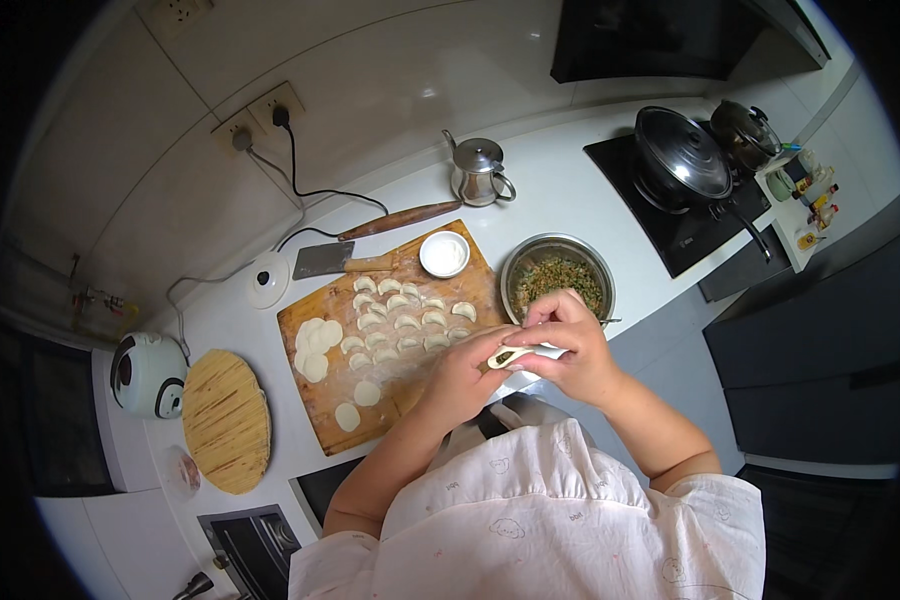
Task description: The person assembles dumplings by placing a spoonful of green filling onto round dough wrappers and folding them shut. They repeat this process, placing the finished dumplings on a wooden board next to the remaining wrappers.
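Observation:
Between my two hands is a dumpling (507,357), its pale wrapper folded around dark green filling that still shows at the opening. My left hand (462,375) supports it from the left, fingers curled. From the right, my right hand (572,350) pinches the wrapper's edge. Just beyond my right hand stands a steel bowl (610,283) of chopped filling (558,284). Several folded dumplings (407,322) lie in rows on the floured wooden board (315,400). At the board's left are overlapping round wrappers (316,345), with two single wrappers (367,393) nearer me.
A white bowl of flour (444,254), a cleaver (323,260) and a rolling pin (402,220) are at the board's far side. Behind stands a metal pot (478,170). A lidded wok (682,155) sits on the cooktop at right; a round slatted mat (227,420) lies left.

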Demonstrator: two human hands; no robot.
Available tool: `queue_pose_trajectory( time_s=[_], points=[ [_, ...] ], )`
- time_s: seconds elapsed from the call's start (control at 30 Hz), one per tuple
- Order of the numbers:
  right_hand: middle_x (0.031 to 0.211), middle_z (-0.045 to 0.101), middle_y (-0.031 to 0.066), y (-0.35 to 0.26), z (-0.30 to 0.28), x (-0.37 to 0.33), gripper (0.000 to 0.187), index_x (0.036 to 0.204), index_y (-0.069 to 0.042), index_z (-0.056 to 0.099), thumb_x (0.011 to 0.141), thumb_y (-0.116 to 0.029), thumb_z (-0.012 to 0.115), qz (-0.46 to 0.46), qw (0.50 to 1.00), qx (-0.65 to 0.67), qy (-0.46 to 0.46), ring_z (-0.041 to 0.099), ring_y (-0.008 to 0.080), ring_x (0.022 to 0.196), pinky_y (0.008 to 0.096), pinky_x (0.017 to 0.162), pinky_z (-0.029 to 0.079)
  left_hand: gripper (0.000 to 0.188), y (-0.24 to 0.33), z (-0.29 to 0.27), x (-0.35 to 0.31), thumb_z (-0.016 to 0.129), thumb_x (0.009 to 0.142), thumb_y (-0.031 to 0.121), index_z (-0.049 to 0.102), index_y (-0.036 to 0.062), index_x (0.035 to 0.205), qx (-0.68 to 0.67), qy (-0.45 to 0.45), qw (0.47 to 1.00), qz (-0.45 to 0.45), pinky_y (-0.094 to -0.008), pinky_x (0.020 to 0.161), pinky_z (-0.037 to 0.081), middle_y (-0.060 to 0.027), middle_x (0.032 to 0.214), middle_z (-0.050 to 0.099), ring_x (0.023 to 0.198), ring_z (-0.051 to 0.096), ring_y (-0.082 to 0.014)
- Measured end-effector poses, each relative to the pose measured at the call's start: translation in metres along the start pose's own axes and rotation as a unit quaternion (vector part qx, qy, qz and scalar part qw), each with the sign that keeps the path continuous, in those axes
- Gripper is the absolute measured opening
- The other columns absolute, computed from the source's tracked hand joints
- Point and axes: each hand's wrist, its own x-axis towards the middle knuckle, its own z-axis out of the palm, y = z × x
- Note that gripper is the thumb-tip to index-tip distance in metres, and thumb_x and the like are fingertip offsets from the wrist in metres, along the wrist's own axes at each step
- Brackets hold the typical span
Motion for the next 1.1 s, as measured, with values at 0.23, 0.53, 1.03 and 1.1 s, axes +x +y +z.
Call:
queue_pose_trajectory(
  time_s=[0.23,0.53,1.03,1.1],
  points=[
    [0.079,0.051,0.0028,0.003,0.004,-0.005,0.022,0.082,-0.009,0.069,0.061,-0.005,0.074,0.030,0.996,0.074,0.027,0.048,0.0187,0.075,0.0286,0.067,0.040,0.034,-0.005,0.003,0.000,0.060,0.078,0.000,0.054,-0.0002,0.112,-0.068,-0.025,0.997,-0.030,-0.0267,0.078,0.046,-0.0105,0.100,0.062,0.092,0.059,-0.0156],
    [0.075,0.055,0.0043,0.003,0.008,-0.009,0.016,0.079,-0.008,0.068,0.064,-0.007,0.072,-0.009,0.996,0.006,0.091,0.052,0.0196,0.071,0.0292,0.062,0.041,0.035,-0.008,0.008,-0.004,0.052,0.085,-0.003,0.046,-0.0028,0.120,-0.299,-0.029,0.953,-0.047,-0.0236,0.082,0.044,-0.0064,0.106,0.056,0.097,0.054,-0.0108],
    [0.076,0.055,0.0047,0.003,0.005,-0.001,0.023,0.084,-0.007,0.067,0.063,-0.010,0.073,-0.073,0.995,-0.049,0.036,0.051,0.0215,0.069,0.0314,0.061,0.042,0.033,-0.009,0.006,-0.006,0.052,0.086,0.000,0.047,-0.0028,0.119,-0.263,-0.036,0.962,-0.056,-0.0221,0.078,0.045,-0.0052,0.101,0.057,0.091,0.054,-0.0084],
    [0.076,0.055,0.0047,0.003,0.005,0.001,0.023,0.086,-0.007,0.066,0.063,-0.010,0.072,-0.115,0.987,-0.100,0.047,0.051,0.0217,0.069,0.0316,0.061,0.042,0.033,-0.007,0.006,-0.006,0.052,0.086,0.000,0.047,-0.0030,0.118,-0.283,-0.036,0.956,-0.071,-0.0221,0.078,0.045,-0.0049,0.100,0.057,0.090,0.054,-0.0081]
  ],
)
